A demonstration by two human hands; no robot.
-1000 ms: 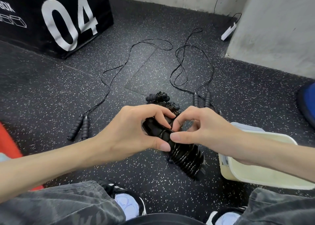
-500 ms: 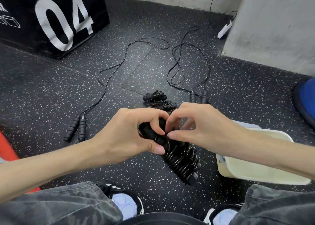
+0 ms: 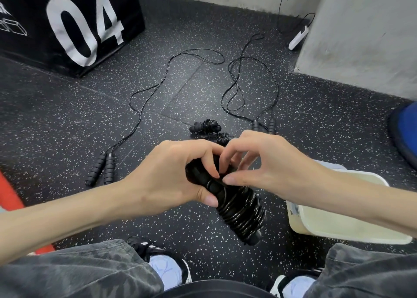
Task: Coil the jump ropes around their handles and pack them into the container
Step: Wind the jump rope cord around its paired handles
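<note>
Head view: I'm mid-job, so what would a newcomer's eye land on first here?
Centre frame, the left hand and right hand grip a black foam-handled jump rope wound in tight glossy coils. Behind them on the speckled black rubber floor, two uncoiled black jump ropes trail away, one left, one right. A big black box with a white "04" stands top left, and a cream plastic container sits lower right.

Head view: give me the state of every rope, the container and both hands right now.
Held jump rope: coiled round its handles, off the floor.
Left hand: grips the held rope's handles.
Right hand: pinches at the handles' top.
Left loose rope: uncoiled on the floor.
Right loose rope: uncoiled on the floor.
Two coiled ropes: on the floor, unpacked.
Container: open, contents hidden.
</note>
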